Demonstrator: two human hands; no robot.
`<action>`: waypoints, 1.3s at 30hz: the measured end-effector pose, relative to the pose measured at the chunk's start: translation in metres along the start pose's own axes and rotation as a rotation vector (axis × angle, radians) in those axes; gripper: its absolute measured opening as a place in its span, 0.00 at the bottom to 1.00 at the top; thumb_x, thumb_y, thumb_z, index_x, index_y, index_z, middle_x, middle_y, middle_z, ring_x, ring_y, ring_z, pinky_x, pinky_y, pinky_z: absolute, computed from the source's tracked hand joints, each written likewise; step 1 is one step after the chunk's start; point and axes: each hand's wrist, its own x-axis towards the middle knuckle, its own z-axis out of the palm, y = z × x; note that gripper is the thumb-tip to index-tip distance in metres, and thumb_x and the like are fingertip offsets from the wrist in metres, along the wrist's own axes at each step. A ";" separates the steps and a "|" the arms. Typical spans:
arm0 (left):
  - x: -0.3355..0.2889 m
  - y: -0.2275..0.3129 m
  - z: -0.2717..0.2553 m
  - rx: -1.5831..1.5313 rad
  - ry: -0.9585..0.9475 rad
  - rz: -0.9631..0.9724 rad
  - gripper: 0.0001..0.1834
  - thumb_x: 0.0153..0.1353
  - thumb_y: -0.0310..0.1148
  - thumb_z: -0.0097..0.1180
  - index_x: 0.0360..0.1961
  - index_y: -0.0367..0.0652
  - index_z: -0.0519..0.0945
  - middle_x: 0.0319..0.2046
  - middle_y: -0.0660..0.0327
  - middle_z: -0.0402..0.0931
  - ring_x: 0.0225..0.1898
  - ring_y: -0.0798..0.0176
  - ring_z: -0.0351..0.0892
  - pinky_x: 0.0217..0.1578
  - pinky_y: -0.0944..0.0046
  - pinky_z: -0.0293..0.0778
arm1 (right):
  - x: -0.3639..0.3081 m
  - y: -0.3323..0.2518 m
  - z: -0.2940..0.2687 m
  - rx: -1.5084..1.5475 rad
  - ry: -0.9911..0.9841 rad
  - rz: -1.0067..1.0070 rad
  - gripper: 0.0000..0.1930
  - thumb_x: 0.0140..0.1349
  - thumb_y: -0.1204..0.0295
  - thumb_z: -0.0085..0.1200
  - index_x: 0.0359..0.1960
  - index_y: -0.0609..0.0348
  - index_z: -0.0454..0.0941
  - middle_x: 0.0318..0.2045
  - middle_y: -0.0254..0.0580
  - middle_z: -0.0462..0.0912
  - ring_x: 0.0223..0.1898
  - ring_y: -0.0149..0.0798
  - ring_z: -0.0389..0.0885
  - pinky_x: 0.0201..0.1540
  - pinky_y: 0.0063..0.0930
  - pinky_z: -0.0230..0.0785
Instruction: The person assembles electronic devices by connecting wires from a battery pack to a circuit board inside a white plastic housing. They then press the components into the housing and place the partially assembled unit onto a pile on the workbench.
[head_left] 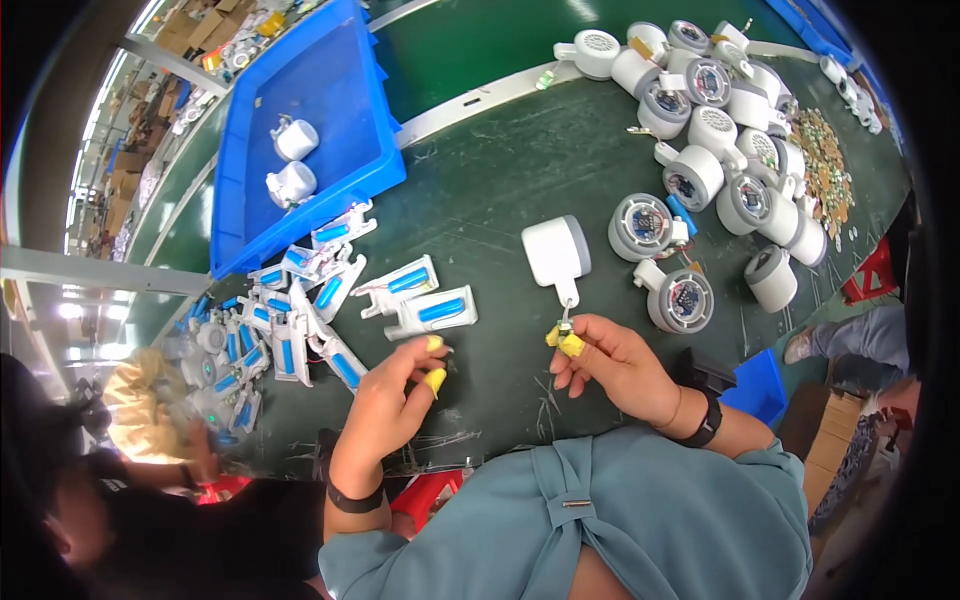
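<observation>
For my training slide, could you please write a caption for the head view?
Right grip pinching a small green piece near the stem of a white device; left grip open.

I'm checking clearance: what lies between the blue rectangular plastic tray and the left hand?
In the head view, elongated white plastic casings with blue cylinders lie on the green tabletop between the tray and left hand.

Pretty clearly a factory workshop, small electronics assembly by the look of it. Loads of matching white round housings with exposed circuit boards beyond the right hand, battery-style blue cylinders past the left hand, plus a big blue bin, all on one long green surface.
</observation>
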 end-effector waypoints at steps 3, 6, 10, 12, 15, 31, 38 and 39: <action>0.006 0.014 -0.005 0.150 0.041 0.152 0.20 0.56 0.15 0.56 0.52 0.36 0.76 0.43 0.50 0.81 0.38 0.54 0.85 0.39 0.64 0.79 | 0.000 0.002 0.000 -0.009 -0.019 -0.003 0.10 0.75 0.72 0.43 0.51 0.61 0.71 0.39 0.37 0.80 0.38 0.28 0.80 0.38 0.22 0.76; 0.019 0.019 -0.009 0.287 0.095 0.229 0.17 0.53 0.16 0.59 0.45 0.36 0.78 0.39 0.52 0.80 0.36 0.50 0.82 0.37 0.59 0.78 | 0.002 0.003 -0.002 -0.017 -0.032 -0.007 0.10 0.74 0.73 0.44 0.53 0.62 0.71 0.40 0.37 0.80 0.38 0.28 0.80 0.39 0.22 0.76; 0.032 0.032 0.000 0.326 0.008 0.397 0.18 0.48 0.16 0.60 0.42 0.38 0.80 0.41 0.54 0.78 0.40 0.49 0.80 0.39 0.55 0.76 | -0.001 0.000 -0.003 0.075 0.005 0.029 0.15 0.72 0.76 0.44 0.58 0.62 0.67 0.43 0.41 0.80 0.42 0.32 0.81 0.44 0.26 0.78; 0.039 0.034 0.007 0.327 -0.092 0.448 0.19 0.44 0.17 0.61 0.42 0.39 0.80 0.46 0.56 0.76 0.46 0.49 0.77 0.45 0.55 0.75 | -0.003 -0.007 -0.002 0.096 0.002 0.041 0.17 0.72 0.75 0.44 0.60 0.62 0.66 0.46 0.44 0.80 0.45 0.35 0.81 0.45 0.29 0.78; 0.058 0.043 0.020 0.409 -0.103 0.527 0.19 0.44 0.19 0.62 0.42 0.39 0.80 0.48 0.58 0.76 0.50 0.50 0.75 0.49 0.54 0.73 | -0.006 -0.018 0.002 0.203 -0.044 0.088 0.20 0.72 0.73 0.44 0.63 0.62 0.63 0.52 0.47 0.79 0.50 0.41 0.81 0.48 0.32 0.78; 0.073 0.026 0.048 0.316 -0.012 0.491 0.15 0.49 0.21 0.60 0.41 0.43 0.80 0.36 0.62 0.77 0.44 0.53 0.77 0.58 0.49 0.66 | -0.001 -0.006 0.014 0.688 -0.048 0.122 0.20 0.75 0.63 0.42 0.64 0.57 0.65 0.56 0.41 0.77 0.49 0.37 0.82 0.47 0.28 0.79; 0.055 0.006 0.045 0.008 0.011 0.288 0.16 0.55 0.20 0.56 0.45 0.43 0.77 0.40 0.60 0.82 0.47 0.52 0.76 0.57 0.53 0.67 | -0.003 -0.010 0.011 0.501 0.103 0.121 0.10 0.74 0.64 0.46 0.50 0.54 0.71 0.46 0.38 0.80 0.42 0.32 0.83 0.41 0.26 0.79; 0.055 0.005 0.045 0.010 0.012 0.322 0.16 0.54 0.20 0.56 0.46 0.42 0.77 0.40 0.59 0.81 0.48 0.52 0.76 0.59 0.52 0.65 | -0.004 -0.011 0.010 0.499 0.102 0.126 0.10 0.74 0.64 0.46 0.50 0.54 0.71 0.46 0.38 0.80 0.42 0.32 0.83 0.41 0.26 0.79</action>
